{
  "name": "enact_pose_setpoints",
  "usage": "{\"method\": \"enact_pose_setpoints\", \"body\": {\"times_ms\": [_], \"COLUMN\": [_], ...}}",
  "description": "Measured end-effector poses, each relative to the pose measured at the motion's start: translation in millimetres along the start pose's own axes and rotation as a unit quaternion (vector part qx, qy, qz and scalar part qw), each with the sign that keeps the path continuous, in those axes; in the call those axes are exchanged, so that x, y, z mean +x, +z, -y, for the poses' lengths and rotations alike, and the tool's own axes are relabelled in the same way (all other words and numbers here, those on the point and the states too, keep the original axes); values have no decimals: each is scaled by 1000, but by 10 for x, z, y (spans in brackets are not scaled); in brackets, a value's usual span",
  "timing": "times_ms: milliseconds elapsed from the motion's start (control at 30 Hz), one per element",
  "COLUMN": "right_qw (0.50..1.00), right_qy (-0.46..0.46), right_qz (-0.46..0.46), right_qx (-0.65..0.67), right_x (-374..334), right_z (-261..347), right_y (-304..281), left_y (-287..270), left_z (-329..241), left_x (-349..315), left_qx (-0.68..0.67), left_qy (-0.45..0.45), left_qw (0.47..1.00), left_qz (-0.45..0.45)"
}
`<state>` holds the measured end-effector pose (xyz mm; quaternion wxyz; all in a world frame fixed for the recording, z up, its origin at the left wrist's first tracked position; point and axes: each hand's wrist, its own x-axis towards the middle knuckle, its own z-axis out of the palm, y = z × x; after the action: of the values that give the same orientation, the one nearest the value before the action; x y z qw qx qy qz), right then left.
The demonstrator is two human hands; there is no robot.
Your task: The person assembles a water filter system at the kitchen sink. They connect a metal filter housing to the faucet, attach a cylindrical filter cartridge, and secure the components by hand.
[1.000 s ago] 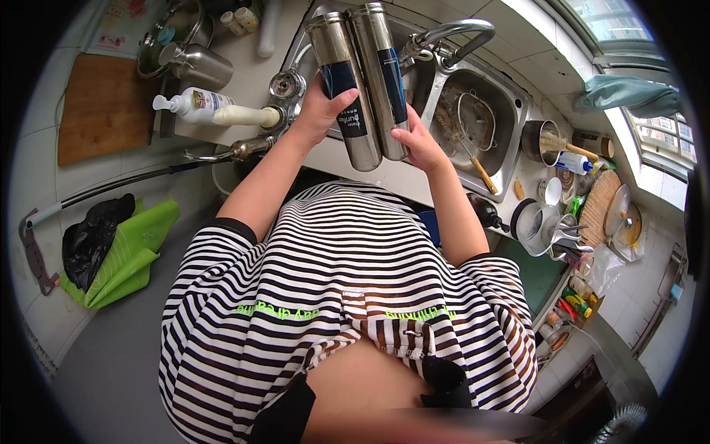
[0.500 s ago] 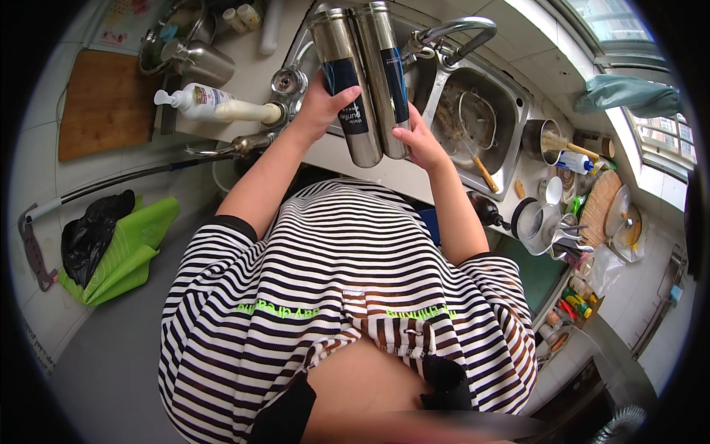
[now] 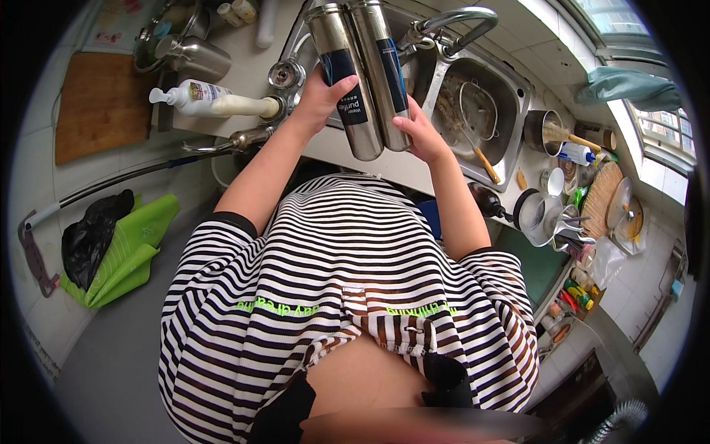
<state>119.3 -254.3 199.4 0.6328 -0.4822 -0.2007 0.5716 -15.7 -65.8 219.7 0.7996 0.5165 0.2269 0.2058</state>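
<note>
A water purifier (image 3: 366,111) made of two upright steel cylinders side by side, each with a dark blue label, stands between my hands at the near edge of the sink counter. My left hand (image 3: 324,98) wraps round the left cylinder, its thumb lying across the label. On the other side, my right hand (image 3: 423,132) grips the right cylinder lower down, with the thumb on its front. The fingers behind both cylinders are mostly hidden. The purifier tilts slightly, and whether its base rests on the counter I cannot tell.
Behind is a double steel sink (image 3: 510,140) with a curved faucet (image 3: 473,18) and a wire strainer (image 3: 479,111). To the left are a white pump bottle (image 3: 194,98) and a steel jug (image 3: 196,58). Pots, lids and a woven tray (image 3: 599,200) crowd the right.
The purifier and both hands have shifted slightly up in the picture, toward the sink. Both hands keep their hold on it.
</note>
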Motion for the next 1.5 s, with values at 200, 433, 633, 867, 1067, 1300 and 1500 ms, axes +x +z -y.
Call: {"method": "enact_pose_setpoints", "body": {"times_ms": [200,433,633,867,1067,1300,1500], "right_qw": [997,972,966,926,877,862,700], "right_qy": [61,181,144,67,49,-95,-278], "right_qz": [-48,-146,-211,-270,-283,-209,-53], "right_qx": [-10,-26,-31,-258,-386,-451,-656], "right_x": [-54,-471,-726,-976,-1086,-912,-572], "right_z": [66,21,-92,-30,284,968,2079], "right_y": [-23,-373,-487,-394,-52,410,1410], "left_y": [-49,-204,-391,-391,-766,-398,-619], "left_z": [233,870,1892,2631,2965,1866,876], "left_x": [114,505,1118,1418,1324,591,-786], "left_qx": [-39,-25,-24,136,122,363,327], "left_qy": [-141,-308,-366,-443,-435,-93,20], "left_qw": [989,943,912,817,795,910,935], "left_qz": [-38,-119,-183,-343,-405,-177,-137]}}
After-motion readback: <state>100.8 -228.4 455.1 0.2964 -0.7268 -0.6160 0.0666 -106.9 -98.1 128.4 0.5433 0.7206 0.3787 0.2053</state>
